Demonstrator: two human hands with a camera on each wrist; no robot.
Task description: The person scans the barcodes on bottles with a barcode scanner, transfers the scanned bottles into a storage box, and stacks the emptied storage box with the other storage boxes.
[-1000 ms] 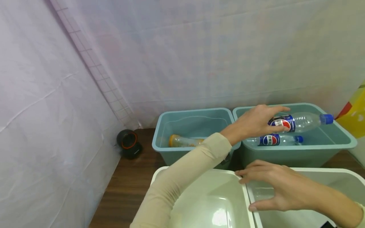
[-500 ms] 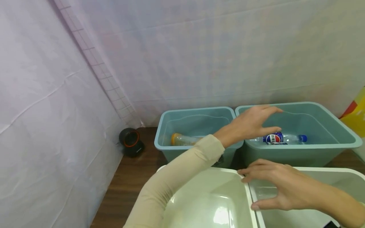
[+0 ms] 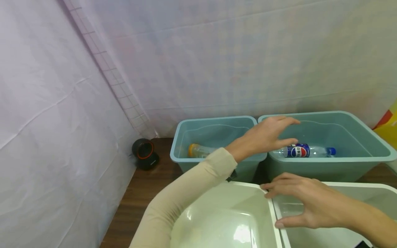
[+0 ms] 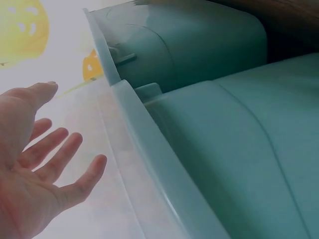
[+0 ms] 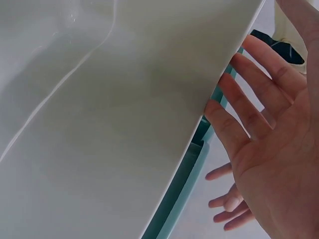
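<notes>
Black round device (image 3: 144, 154), orange-capped bottle (image 3: 198, 150), white curtain (image 3: 217, 58)

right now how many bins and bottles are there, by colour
teal bins: 2, left and right
white bins: 2, left and right
blue-label bottles: 1
orange-cap bottles: 1
total: 6

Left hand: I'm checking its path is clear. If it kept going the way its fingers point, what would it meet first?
Probably the back wall of the right teal bin; the left hand passes above the Pepsi bottle. Depth is unclear.
</notes>
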